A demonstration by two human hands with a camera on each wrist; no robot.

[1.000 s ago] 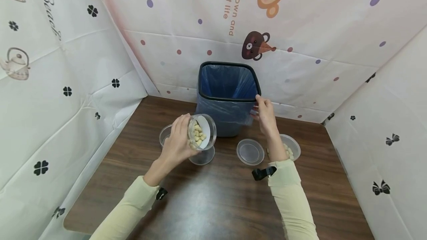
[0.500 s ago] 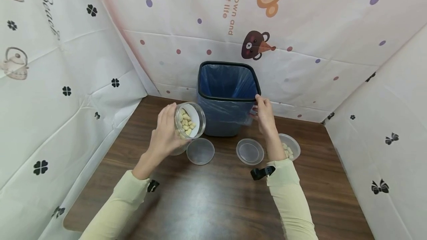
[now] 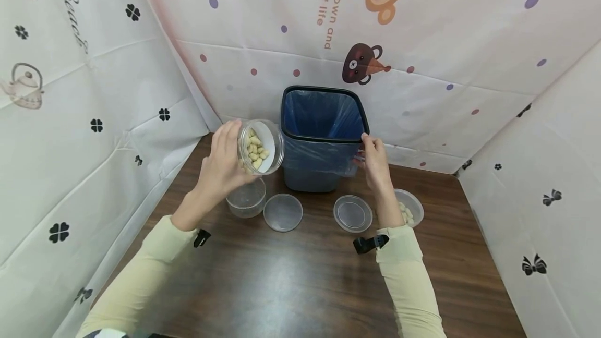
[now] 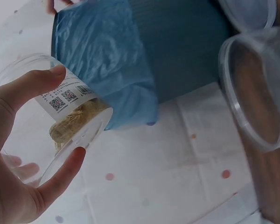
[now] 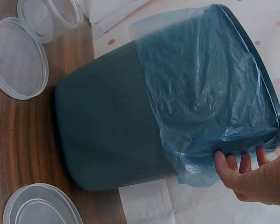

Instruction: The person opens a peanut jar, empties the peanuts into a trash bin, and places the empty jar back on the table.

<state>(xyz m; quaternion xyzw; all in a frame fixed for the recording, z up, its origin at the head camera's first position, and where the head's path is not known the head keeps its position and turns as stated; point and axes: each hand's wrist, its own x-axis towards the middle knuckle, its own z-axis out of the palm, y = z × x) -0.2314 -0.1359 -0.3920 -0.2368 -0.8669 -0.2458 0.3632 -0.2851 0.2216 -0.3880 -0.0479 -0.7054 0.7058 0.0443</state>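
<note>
My left hand [image 3: 221, 160] grips a clear plastic jar [image 3: 277, 146] round its side, tilted, with its round end toward the head camera. Pale yellow pieces [image 3: 255, 150] like peanuts lie inside, beside a white label; the left wrist view shows codes printed on that label [image 4: 60, 103]. The jar hangs above the table, at the left side of a dark blue-green trash bin [image 3: 310, 180]. My right hand [image 3: 377, 166] holds the bin's black rim at its front right corner, thumb on the rim and fingers against the blue bag [image 5: 200, 88] folded over the outside.
On the brown table [image 3: 277, 286], an open clear container [image 3: 246, 202] stands left of the bin. Two round clear lids, a left lid [image 3: 283, 213] and a right lid [image 3: 352, 214], lie in front. A clear bowl [image 3: 415, 203] with pale pieces is partly behind my right forearm. Printed cloth walls enclose the table.
My left hand has carried the jar leftward and up toward the bin's left side, uncovering the container and left lid below. The right hand stays at the bin's rim.
</note>
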